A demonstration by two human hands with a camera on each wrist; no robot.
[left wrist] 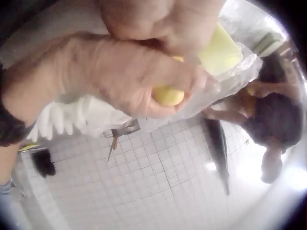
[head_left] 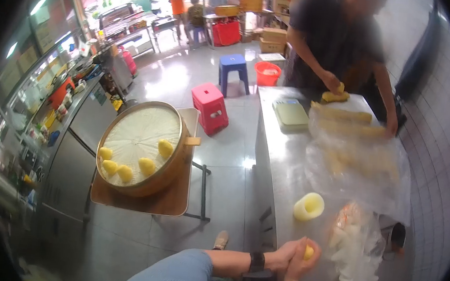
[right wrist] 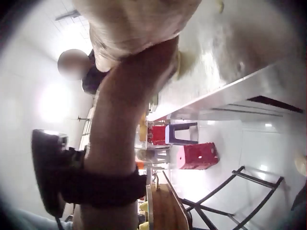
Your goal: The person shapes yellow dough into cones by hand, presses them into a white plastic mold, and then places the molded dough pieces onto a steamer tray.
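Note:
Both hands meet above the near edge of the metal table, around a small piece of yellow dough (head_left: 308,252). My right hand (head_left: 302,265) curls round the dough (left wrist: 168,96), which shows between thumb and fingers in the left wrist view. Against it, my left hand (head_left: 282,255) cups the same piece; most of its fingers are hidden. In the right wrist view the two hands overlap and hide the dough. Just beyond them stands a pale yellow hollow cylinder (head_left: 309,207). White pieces (head_left: 345,263) under clear plastic lie to the right.
Left of the table, a round steamer (head_left: 176,174) with a cloth liner holds several yellow dough pieces. A pink stool (head_left: 210,108) and blue stool (head_left: 234,70) stand beyond. Across the metal table (head_left: 283,151), another person handles dough near a scale (head_left: 290,114) and long dough pieces under plastic.

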